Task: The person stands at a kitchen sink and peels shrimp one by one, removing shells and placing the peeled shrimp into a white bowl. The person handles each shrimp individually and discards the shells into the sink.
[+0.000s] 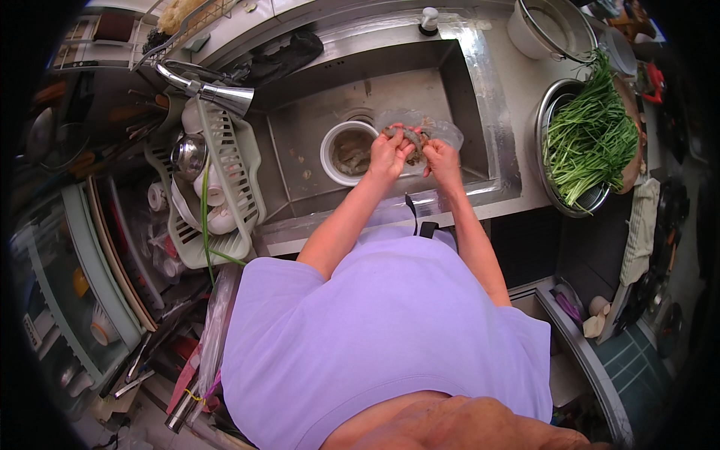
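Observation:
Over the stainless steel sink [315, 112], my left hand [391, 151] holds a raw grey shrimp [409, 135] between its fingers. My right hand [441, 160] is at the shrimp's other end, its thumb and fingers pinched together on what looks like the head or legs. Under both hands lies a clear plastic bag [447, 132] with shrimp pieces on it. To the left of my left hand, a round white tub [328, 153] on the sink floor contains several grey shrimp in murky liquid.
A dish rack [236, 163] with bowls and cups stands left of the sink, below a chrome faucet [228, 98]. Right of the sink, a metal bowl [541, 146] holds green chives [590, 135]. A white bucket [523, 34] stands behind it. A soap dispenser [429, 21] is at the rear edge.

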Demonstrator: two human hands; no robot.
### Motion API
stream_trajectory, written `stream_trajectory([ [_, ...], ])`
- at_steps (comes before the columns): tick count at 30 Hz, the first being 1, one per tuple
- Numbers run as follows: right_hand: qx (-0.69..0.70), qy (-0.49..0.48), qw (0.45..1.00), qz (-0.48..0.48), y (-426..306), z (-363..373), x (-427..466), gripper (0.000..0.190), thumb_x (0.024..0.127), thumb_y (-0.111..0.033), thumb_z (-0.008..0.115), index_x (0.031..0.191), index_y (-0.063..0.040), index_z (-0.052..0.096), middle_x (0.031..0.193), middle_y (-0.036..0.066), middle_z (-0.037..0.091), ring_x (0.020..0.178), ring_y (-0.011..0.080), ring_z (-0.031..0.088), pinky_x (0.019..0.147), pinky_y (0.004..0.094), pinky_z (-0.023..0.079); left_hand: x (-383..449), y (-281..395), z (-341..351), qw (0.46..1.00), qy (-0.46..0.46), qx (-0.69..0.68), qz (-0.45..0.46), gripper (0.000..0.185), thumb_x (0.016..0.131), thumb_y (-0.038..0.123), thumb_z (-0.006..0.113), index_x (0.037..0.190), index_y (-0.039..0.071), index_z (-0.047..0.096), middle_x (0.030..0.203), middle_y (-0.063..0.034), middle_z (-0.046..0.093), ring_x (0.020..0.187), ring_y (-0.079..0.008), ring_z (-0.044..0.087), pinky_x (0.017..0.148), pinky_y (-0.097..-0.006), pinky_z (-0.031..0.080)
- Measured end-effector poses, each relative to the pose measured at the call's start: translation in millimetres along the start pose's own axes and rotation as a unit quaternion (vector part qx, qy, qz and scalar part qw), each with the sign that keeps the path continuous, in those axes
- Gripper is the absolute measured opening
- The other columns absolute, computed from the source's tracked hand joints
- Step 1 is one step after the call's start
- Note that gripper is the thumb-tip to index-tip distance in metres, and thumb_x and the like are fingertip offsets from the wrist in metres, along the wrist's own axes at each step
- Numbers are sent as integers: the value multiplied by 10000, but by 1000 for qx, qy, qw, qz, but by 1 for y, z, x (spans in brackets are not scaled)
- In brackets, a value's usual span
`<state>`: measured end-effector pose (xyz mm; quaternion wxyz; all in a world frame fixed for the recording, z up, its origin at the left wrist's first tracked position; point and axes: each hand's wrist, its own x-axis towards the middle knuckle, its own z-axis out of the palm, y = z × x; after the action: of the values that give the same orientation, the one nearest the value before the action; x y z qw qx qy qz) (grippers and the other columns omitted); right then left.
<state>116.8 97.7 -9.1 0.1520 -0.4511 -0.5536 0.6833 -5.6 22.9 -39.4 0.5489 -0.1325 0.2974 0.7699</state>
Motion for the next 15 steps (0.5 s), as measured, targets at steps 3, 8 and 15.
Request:
stream_trajectory([
  [3, 44, -22, 999, 22, -4, -3, 2, 152, 852, -124, 542, 793, 2, 605, 616, -8, 504, 450, 76, 484, 385, 238, 429, 3, 0, -2, 998, 14, -47, -25, 109, 967, 47, 451, 1062, 19, 496, 1124, -196, 557, 1198, -360, 509, 1008, -472, 440],
  [8, 77, -27, 996, 35, 11, -8, 7, 163, 833, -136, 557, 812, 13, 618, 610, 29, 551, 467, 94, 523, 417, 264, 439, 7, -1, -8, 997, -33, -53, -46, 123, 952, 63, 499, 1073, 43, 505, 1127, -172, 556, 1182, -309, 520, 1014, -429, 434],
  [15, -389, 125, 871, -272, 9, 2, 0, 156, 837, -157, 593, 918, -24, 605, 693, 176, 641, 599, 330, 640, 548, 434, 503, 7, -2, 4, 982, 80, 158, -60, 254, 837, 59, 676, 1006, 115, 496, 847, -39, 603, 676, -123, 553, 552, -247, 435],
])
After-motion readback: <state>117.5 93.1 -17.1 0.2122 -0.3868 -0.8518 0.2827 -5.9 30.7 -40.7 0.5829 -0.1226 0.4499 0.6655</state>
